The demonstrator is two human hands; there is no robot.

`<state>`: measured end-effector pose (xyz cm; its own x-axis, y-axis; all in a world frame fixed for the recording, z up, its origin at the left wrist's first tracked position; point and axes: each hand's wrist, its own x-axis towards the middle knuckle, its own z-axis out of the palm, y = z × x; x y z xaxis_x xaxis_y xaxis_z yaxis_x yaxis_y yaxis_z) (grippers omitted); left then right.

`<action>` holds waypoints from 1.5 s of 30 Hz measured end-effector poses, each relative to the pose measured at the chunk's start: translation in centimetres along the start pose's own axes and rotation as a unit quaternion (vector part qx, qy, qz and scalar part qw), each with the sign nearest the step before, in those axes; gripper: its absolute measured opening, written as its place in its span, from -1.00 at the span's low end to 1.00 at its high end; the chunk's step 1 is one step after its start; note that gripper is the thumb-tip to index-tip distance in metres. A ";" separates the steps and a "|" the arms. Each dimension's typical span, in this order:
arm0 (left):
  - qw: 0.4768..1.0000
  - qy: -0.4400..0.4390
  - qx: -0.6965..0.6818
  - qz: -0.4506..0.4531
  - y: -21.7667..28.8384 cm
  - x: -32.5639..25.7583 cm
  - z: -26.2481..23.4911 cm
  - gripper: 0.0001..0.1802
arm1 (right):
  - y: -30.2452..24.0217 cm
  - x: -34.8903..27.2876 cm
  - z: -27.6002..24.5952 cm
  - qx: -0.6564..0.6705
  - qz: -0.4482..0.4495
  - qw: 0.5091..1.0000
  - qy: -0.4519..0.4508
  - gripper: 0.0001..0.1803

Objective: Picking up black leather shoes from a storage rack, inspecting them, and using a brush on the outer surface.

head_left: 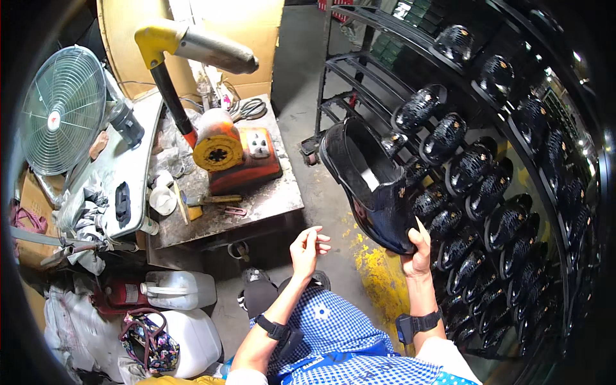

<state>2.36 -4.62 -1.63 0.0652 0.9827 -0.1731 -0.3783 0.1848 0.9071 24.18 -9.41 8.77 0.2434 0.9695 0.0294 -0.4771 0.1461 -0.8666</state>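
Observation:
A glossy black shoe (pixel 387 208) hangs in front of the rack on my right, its opening facing up and toward me, with a small pale patch inside. My right hand (pixel 418 253) grips it by the toe end, thumb on top; the fingers beneath are partly hidden. My left hand (pixel 307 249) is raised over my lap, fingers loosely bent and apart, with nothing visible in it. It is clear of the shoe and nearest to the front edge of the workbench (pixel 279 202).
On the bench stand an orange-and-yellow machine (pixel 219 151), scissors (pixel 251 109) and a white cup (pixel 162 201). A wheeled black rack (pixel 359 61) with many glossy black shoes fills the right side. A fan (pixel 58 112) is at left; plastic jugs (pixel 186 289) stand below.

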 end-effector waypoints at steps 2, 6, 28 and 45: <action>1.000 0.012 -0.011 0.021 0.0 1.0 -0.2 -0.67 | 0.7 1.0 0.4 -0.002 0.013 1.000 -0.020 -0.18; 0.998 0.028 -0.025 0.050 -0.1 2.7 -0.4 -0.69 | 2.6 2.9 0.9 -0.011 0.016 1.000 -0.023 -0.16; 0.990 0.050 -0.075 0.106 1.4 4.1 -1.0 -0.76 | 7.7 25.4 10.9 -0.018 0.119 0.973 -0.198 -0.59; 0.990 0.051 -0.076 0.111 2.2 4.5 -1.2 -0.73 | 10.1 30.1 15.8 0.029 0.136 0.977 -0.163 -0.76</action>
<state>0.76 0.24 -0.86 -0.1261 0.9918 -0.0211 -0.5070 -0.0462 0.8607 13.37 24.39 8.81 -0.1768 0.9837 -0.0325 -0.5356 -0.1239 -0.8353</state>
